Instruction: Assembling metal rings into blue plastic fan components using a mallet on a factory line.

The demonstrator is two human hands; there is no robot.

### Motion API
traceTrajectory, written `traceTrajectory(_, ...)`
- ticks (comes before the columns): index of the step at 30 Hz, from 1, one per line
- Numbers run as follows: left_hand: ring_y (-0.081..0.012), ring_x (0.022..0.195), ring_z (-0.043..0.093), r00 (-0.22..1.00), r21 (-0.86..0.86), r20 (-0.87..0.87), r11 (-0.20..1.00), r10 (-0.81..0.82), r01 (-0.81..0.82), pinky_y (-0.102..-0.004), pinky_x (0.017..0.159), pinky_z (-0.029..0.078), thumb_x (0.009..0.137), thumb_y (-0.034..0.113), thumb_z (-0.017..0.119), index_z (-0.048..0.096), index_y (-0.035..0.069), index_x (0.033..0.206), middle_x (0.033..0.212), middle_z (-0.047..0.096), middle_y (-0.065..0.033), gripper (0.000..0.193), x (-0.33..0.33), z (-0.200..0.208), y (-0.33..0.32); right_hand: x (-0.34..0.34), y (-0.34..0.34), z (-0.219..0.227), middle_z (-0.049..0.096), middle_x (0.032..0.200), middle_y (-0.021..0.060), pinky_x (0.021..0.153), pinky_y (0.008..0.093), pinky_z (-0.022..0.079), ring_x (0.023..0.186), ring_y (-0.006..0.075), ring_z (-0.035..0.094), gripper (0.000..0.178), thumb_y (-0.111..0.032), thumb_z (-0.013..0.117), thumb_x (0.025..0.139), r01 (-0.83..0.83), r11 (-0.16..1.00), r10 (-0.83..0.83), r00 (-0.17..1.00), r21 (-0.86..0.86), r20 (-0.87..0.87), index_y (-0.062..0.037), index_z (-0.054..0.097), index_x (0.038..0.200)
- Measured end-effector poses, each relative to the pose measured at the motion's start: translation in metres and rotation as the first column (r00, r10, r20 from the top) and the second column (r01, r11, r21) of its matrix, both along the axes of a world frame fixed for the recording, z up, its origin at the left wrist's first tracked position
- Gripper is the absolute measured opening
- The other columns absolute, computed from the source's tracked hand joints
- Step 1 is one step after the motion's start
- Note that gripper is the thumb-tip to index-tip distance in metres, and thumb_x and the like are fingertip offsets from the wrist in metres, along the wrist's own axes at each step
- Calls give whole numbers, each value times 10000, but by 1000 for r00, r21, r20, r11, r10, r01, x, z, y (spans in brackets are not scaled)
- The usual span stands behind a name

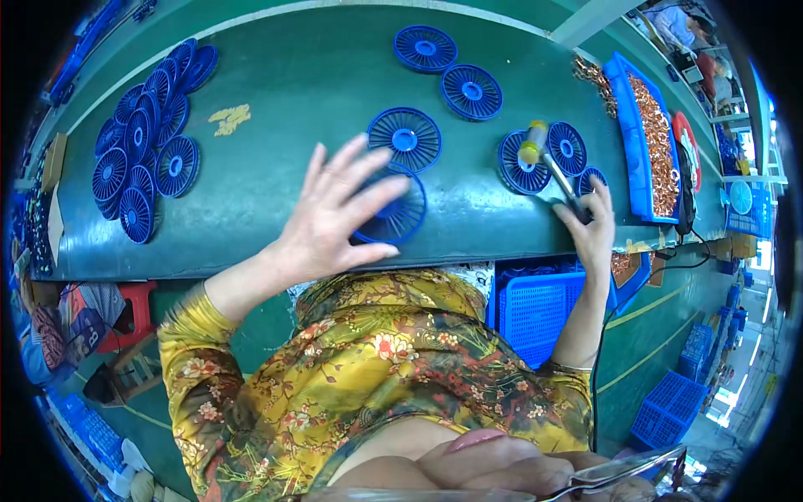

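Observation:
My left hand [335, 213] is open, fingers spread, over the edge of a blue spoked disc [407, 219] close to the table's front edge. Its fingertips hide part of that disc. Just beyond lies a second blue spoked disc [405, 140]. On the right, my right hand [595, 224] is closed loosely around the dark handle end of a small mallet [533, 142], thumb on one side and fingers on the other. The mallet's yellow-ended head is above another blue disc [514, 171]. Two further discs [568, 149] lie beside it, one partly behind my right fingers.
Overlapping blue discs [138, 134] are heaped on the left of the green table [284, 92]. Two discs [425, 48] lie at the far middle. A blue tray [637, 159] of copper-coloured parts stands at the right. A blue crate [535, 309] is below the front edge.

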State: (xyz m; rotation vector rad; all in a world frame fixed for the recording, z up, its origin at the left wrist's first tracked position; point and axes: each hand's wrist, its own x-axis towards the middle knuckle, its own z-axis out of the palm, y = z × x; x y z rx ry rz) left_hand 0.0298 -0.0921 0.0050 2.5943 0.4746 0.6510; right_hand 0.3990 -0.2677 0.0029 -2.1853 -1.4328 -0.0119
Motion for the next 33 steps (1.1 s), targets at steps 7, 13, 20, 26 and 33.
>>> traceTrajectory(7, -401, 1380, 209, 969, 66, -224, 990, -105, 123, -628, 1055, 229, 746, 468, 693, 517, 230, 1281, 1477, 242, -190, 611, 45, -8, 40, -53, 79, -5, 521, 1274, 166, 947, 518, 363, 1249, 407, 407, 366, -269, 831, 627, -182, 983, 181, 977, -3, 112, -58, 553, 738)
traceTrajectory(13, -451, 1231, 375, 987, 204, 127, 972, 95, -119, -561, 1003, 336, 731, 288, 732, 570, 153, 1191, 1300, 397, -274, 506, 112, -21, 168, -33, 242, -15, 555, 1213, 122, 896, 455, 406, 1136, 292, 511, 392, -390, 752, 697, -229, 967, 214, 967, 111, 136, -53, 596, 825)
traceTrajectory(20, -425, 1300, 319, 716, 397, 107, 630, 690, -667, -596, 982, 329, 840, 266, 623, 528, 198, 1286, 1411, 335, -254, 461, 161, -53, 282, -6, 364, -30, 603, 1033, 86, 905, 462, 376, 1015, 262, 555, 362, -382, 765, 677, -189, 853, 19, 943, 487, 332, -71, 633, 807)
traceTrajectory(26, -420, 1333, 292, 745, 334, 134, 678, 654, -655, -606, 1031, 271, 869, 286, 594, 532, 151, 1268, 1411, 357, -250, 426, 130, -57, 296, -7, 271, -16, 559, 758, 99, 649, 419, 441, 733, 298, 572, 365, -373, 763, 702, -180, 935, 173, 984, 306, 50, -76, 555, 741)
traceTrajectory(33, -396, 1315, 339, 830, 294, 315, 785, 459, -546, -456, 1068, 301, 848, 123, 611, 576, 84, 1181, 1395, 399, -225, 337, 152, -47, 277, 25, 162, -8, 605, 923, 127, 834, 419, 464, 947, 311, 573, 416, -457, 672, 779, -524, 840, 517, 852, 139, 85, -55, 618, 874)
